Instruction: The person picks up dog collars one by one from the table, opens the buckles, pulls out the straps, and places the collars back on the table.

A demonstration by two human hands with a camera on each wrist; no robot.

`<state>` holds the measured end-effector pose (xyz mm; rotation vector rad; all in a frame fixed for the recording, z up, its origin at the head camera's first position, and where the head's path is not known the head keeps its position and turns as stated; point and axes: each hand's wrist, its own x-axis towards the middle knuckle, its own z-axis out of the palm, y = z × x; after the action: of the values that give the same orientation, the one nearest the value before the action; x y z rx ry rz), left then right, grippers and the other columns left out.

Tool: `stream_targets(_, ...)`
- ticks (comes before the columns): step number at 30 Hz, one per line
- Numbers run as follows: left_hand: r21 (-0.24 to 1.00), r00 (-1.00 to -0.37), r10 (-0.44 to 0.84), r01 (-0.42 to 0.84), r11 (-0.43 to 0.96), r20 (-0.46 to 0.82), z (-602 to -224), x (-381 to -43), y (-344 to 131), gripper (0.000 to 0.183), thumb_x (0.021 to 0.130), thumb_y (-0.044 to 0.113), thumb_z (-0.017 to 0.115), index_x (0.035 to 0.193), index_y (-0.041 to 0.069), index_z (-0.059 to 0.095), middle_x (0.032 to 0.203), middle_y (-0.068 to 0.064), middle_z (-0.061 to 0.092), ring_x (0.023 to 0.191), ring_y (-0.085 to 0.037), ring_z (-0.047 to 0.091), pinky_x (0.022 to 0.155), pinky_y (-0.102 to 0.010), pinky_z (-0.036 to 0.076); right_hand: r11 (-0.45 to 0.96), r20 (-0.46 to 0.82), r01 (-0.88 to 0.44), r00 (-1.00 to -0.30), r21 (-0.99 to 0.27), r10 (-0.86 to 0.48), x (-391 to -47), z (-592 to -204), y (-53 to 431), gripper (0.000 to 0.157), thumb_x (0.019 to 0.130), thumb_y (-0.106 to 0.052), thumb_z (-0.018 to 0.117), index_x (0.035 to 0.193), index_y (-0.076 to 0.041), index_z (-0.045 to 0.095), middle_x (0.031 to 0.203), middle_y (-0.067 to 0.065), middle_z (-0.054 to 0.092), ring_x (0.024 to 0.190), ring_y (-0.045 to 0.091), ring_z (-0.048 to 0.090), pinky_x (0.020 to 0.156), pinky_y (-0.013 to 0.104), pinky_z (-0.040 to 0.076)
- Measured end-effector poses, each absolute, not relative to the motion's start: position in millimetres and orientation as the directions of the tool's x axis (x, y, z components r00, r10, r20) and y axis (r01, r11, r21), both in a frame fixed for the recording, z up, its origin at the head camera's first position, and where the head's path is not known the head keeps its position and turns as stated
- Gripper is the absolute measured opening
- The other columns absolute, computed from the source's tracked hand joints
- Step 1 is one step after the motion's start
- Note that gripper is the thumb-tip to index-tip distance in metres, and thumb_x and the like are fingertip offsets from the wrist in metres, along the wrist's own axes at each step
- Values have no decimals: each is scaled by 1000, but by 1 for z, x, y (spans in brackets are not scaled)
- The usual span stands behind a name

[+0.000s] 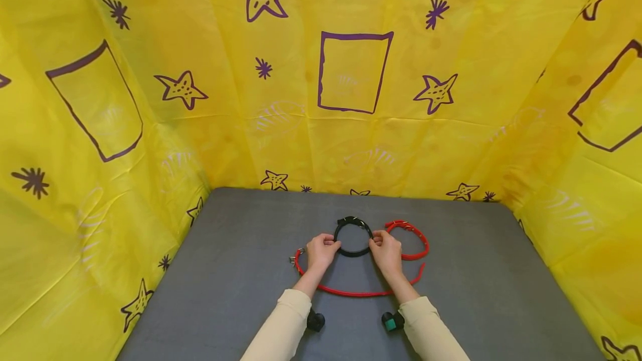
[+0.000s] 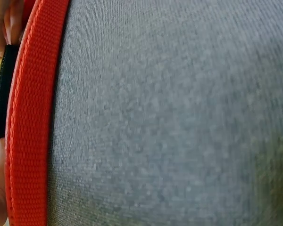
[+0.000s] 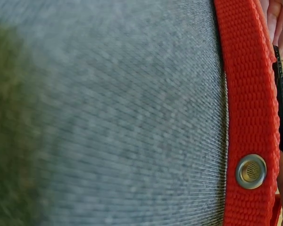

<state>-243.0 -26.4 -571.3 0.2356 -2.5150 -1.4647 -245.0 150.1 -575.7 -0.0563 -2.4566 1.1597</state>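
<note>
A black collar (image 1: 354, 254), closed into a ring with its buckle at the far side, stands between both hands. My left hand (image 1: 321, 250) pinches its left side, and my right hand (image 1: 387, 252) pinches the right. Nearer to me, under the forearms, an unfastened red collar (image 1: 352, 294) lies in a wide curve, its buckle end at the left. Its woven strap (image 2: 32, 113) fills the edge of the left wrist view; a metal eyelet (image 3: 251, 172) shows in the right wrist view. Just beyond my right hand is a second red collar (image 1: 425, 245), looped shut.
The grey tabletop (image 1: 241, 249) stretches around the collars. Yellow cloth (image 1: 351, 149) printed with stars and frames hangs along the back and both sides. Dark devices are on the wrists, one near the left cuff (image 1: 315, 322) and one near the right cuff (image 1: 392, 322).
</note>
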Motion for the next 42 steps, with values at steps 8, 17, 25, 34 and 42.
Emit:
stream_targets(8, 870, -956, -264, -19, 492, 128, -569, -241, -24, 15, 76, 10, 78, 88, 2, 74, 77, -5, 71, 73, -21, 69, 68, -35, 54, 627, 388, -172, -894, -759, 224, -243, -579, 149, 17, 78, 3, 72, 95, 4, 72, 78, 11, 71, 69, 23, 68, 66, 39, 56)
stream_targets(17, 897, -947, -295, -15, 441, 129, -566, -235, -22, 15, 77, 9, 78, 91, 3, 75, 80, -5, 72, 76, -21, 70, 69, -36, 54, 595, 431, -213, -867, -775, 250, -240, -576, 149, 18, 79, 2, 74, 97, 1, 72, 82, 11, 72, 71, 23, 69, 68, 40, 56)
stream_targets(25, 968, -947, -308, 14, 250, 94, -561, -230, -22, 19, 77, 4, 78, 94, -2, 73, 85, -11, 72, 78, -24, 71, 64, -30, 57, 584, 494, -284, -837, -761, 237, -235, -572, 150, 18, 80, 2, 75, 97, 0, 73, 83, 10, 72, 73, 22, 70, 71, 42, 55)
stream_targets(34, 999, -958, -285, -40, 23, -32, -554, -227, -27, 26, 79, 3, 78, 103, -4, 71, 92, -13, 71, 80, -19, 68, 64, -27, 58, 596, 567, -353, -795, -721, 216, -230, -564, 151, 17, 80, 0, 76, 96, -3, 73, 83, 6, 72, 72, 19, 69, 67, 39, 55)
stream_targets(42, 991, -976, -209, -43, -123, -68, -540, -222, -32, 37, 83, 1, 74, 117, -9, 64, 107, -25, 67, 88, -21, 68, 73, -31, 58, 582, 616, -412, -761, -701, 204, -225, -555, 152, 18, 80, 0, 76, 98, -5, 73, 86, 5, 72, 73, 18, 68, 62, 37, 57)
